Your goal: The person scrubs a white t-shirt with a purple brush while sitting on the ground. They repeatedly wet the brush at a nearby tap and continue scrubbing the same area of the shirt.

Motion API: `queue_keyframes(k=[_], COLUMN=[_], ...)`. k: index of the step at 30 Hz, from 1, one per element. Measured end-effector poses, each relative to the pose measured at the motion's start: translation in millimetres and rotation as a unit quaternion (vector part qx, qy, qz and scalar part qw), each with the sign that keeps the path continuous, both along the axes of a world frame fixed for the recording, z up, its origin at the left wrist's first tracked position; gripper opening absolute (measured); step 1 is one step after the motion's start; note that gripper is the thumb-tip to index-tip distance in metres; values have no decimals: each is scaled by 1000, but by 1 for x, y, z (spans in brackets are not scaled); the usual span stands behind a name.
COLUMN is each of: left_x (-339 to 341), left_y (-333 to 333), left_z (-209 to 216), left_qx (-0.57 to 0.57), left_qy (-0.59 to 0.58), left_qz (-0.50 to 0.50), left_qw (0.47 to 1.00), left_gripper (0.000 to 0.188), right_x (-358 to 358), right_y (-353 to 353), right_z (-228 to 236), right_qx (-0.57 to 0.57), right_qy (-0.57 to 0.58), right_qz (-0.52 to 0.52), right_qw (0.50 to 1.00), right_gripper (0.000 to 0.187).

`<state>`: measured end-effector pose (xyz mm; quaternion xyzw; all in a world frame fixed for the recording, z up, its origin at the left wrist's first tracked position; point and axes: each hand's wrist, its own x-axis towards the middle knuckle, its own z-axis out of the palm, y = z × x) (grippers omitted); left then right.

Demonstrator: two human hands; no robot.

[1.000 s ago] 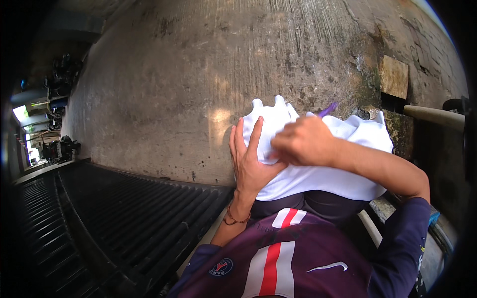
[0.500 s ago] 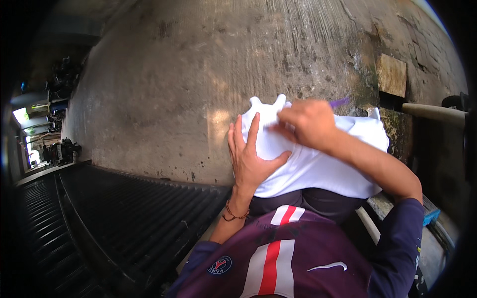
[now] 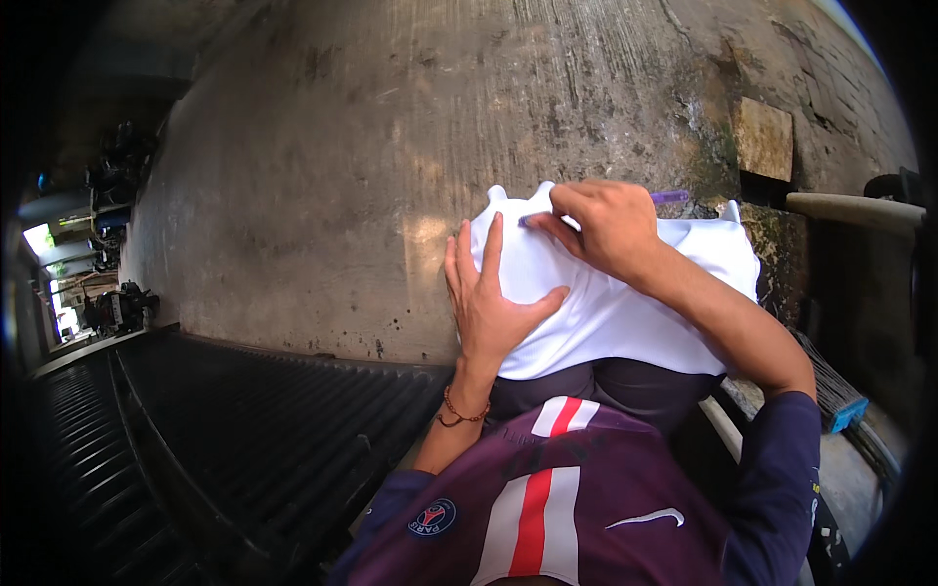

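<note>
A white cloth garment (image 3: pixel 625 327) lies draped over my lap, its far edge bunched into small peaks. My left hand (image 3: pixel 493 303) rests on its left side with fingers spread, pressing it flat. My right hand (image 3: pixel 611 225) is closed around a slim purple toothbrush-like tool (image 3: pixel 670 197). One end sticks out to the right of the fist; the other shows by my fingertips, against the cloth. The grip hides its middle, so I cannot tell its exact kind.
Rough concrete ground (image 3: pixel 322 186) stretches ahead. A black ribbed surface (image 3: pixel 274 430) lies at left, with motorbikes (image 3: pixel 117 303) beyond. At right are a square slab (image 3: pixel 764 140), a pale pole (image 3: pixel 850 208) and a bristled brush with a blue end (image 3: pixel 846 414).
My right hand was blurred with motion half a second ago and is now sharper, slightly higher on the cloth. My left hand keeps its flat hold.
</note>
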<state>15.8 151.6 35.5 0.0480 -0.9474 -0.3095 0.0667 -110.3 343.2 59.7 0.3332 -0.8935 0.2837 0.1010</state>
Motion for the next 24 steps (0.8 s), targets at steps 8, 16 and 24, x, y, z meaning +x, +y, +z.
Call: queue_keyframes(k=[8,16,24], left_x=[3,8,9], left_y=[-2,-7,-13], left_z=[-2,2,-1], left_qx=[6,3,-1], left_qy=[-8,31,87], left_qz=[0,-9,-55], left_qw=[1000,999,995], left_gripper=[129,116,79], right_x=[-15,-31,-13], right_y=[12,30,10], right_z=[-15,17,23], right_qx=[110,-72,-46], right_qy=[17,-172,-119], right_qz=[-59,16,184], right_qw=[992,982,975], right_gripper=[29,43,30])
